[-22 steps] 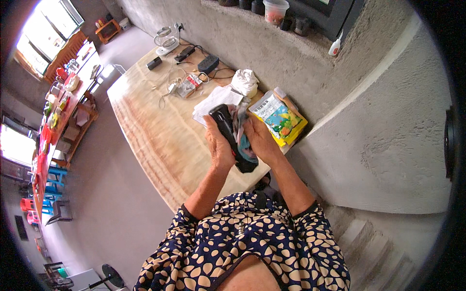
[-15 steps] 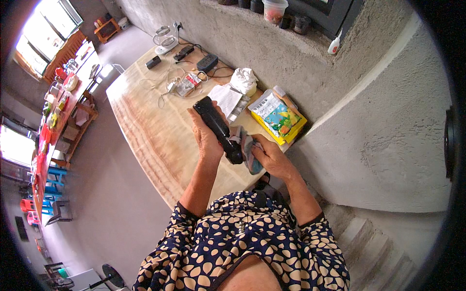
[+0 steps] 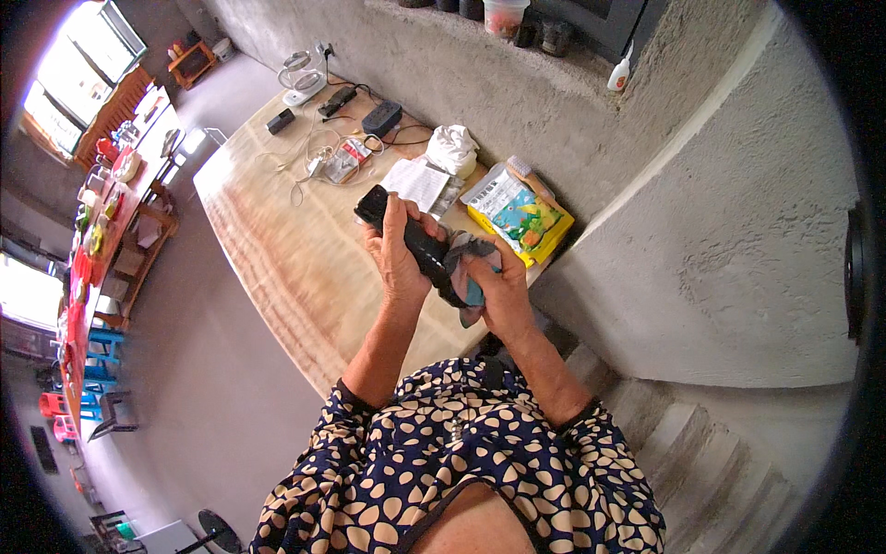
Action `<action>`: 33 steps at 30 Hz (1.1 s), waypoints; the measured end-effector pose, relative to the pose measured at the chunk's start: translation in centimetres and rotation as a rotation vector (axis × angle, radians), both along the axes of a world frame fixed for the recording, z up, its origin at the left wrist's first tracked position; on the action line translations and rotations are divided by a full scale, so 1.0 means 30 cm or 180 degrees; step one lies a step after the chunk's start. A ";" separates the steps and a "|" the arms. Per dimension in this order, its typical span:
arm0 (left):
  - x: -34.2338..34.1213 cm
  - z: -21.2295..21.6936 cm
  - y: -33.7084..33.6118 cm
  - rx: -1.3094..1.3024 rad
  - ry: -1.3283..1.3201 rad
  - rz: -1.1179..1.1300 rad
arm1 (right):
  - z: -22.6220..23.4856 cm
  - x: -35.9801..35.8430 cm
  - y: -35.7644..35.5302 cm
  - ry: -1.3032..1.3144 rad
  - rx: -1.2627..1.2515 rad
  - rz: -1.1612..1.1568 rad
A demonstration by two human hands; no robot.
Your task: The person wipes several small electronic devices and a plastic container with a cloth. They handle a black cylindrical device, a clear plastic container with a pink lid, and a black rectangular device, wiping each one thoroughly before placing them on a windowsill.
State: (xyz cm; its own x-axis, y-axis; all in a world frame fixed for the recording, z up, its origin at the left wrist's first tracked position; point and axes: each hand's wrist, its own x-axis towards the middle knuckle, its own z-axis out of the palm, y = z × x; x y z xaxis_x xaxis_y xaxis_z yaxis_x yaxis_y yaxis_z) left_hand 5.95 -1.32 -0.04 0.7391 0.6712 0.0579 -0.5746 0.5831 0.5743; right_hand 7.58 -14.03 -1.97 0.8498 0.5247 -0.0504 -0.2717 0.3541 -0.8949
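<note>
Over the near part of the table, my left hand (image 3: 399, 263) is wrapped round a long glossy black object (image 3: 426, 247), with the thumb on top. The object slants from upper left to lower right; I cannot make out its exact kind. My right hand (image 3: 506, 291) grips a grey and teal cloth (image 3: 469, 257), thumb pressed on it. The cloth lies against the object's lower right end and partly covers it.
The pale wooden table (image 3: 268, 249) carries papers (image 3: 415, 183), a bunched white cloth (image 3: 450, 148), a yellow package (image 3: 524, 217), cables and a black power strip (image 3: 381, 118). A rough wall (image 3: 720, 185) borders the right; steps (image 3: 683, 443) lie lower right.
My right hand has brought the cloth up onto the black object's lower end. My left thumb now lies across the object's top, and its upper end has shifted slightly left.
</note>
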 end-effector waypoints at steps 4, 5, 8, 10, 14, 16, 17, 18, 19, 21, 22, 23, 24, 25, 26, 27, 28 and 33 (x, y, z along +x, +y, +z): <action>-0.019 0.002 -0.010 -0.0011 -0.0295 -0.0409 | -0.019 0.055 -0.004 0.0983 0.0110 0.0440; -0.022 0.003 -0.010 -0.0053 -0.0345 -0.0526 | -0.008 0.052 -0.008 0.1206 0.0138 0.0567; -0.022 0.007 0.001 0.0038 -0.0142 -0.0391 | 0.020 0.022 -0.031 0.1665 0.0515 0.0967; -0.028 0.012 0.015 0.0275 -0.0004 -0.0271 | 0.051 -0.022 -0.045 0.1092 0.0282 0.0894; -0.044 0.024 0.007 0.0741 0.0119 -0.0106 | 0.063 -0.043 -0.073 0.0099 -0.0082 0.1053; -0.050 0.029 -0.002 0.0795 0.0038 -0.0120 | 0.051 -0.054 -0.079 0.0046 0.0038 0.1022; -0.046 0.033 -0.011 0.0879 0.0004 -0.0073 | 0.039 -0.054 -0.076 0.0226 0.0255 0.0904; -0.040 0.037 -0.020 0.0962 -0.0030 -0.0025 | 0.029 -0.053 -0.074 0.0405 0.0473 0.0785; -0.036 0.042 -0.028 0.1054 -0.0061 0.0028 | 0.022 -0.052 -0.070 0.0585 0.0701 0.0670; -0.036 0.060 -0.044 0.1052 -0.0215 0.0122 | 0.019 -0.053 -0.059 0.0707 0.0870 0.0447; -0.036 0.066 -0.049 0.1052 -0.0287 0.0169 | 0.020 -0.055 -0.052 0.0772 0.0957 0.0335; -0.034 0.066 -0.052 0.1284 -0.0320 0.0258 | 0.024 -0.055 -0.045 0.1079 0.1050 0.0310; -0.032 0.067 -0.052 0.1516 -0.0353 0.0349 | 0.032 -0.051 -0.037 0.1387 0.1144 0.0286; -0.033 0.066 -0.052 0.1750 -0.0384 0.0448 | 0.040 -0.048 -0.026 0.1697 0.1239 0.0269; -0.034 0.065 -0.055 0.1888 -0.0355 0.0472 | 0.051 -0.046 -0.016 0.1962 0.1291 0.0256; -0.035 0.064 -0.058 0.2026 -0.0325 0.0498 | 0.038 -0.037 -0.017 0.1914 0.1206 0.0165; -0.042 0.062 -0.056 0.2179 -0.0283 0.0537 | 0.012 -0.029 -0.016 0.1876 0.1130 0.0094; -0.075 0.063 -0.030 0.2302 0.0160 -0.0211 | 0.012 0.097 -0.063 0.0597 0.1021 -0.0720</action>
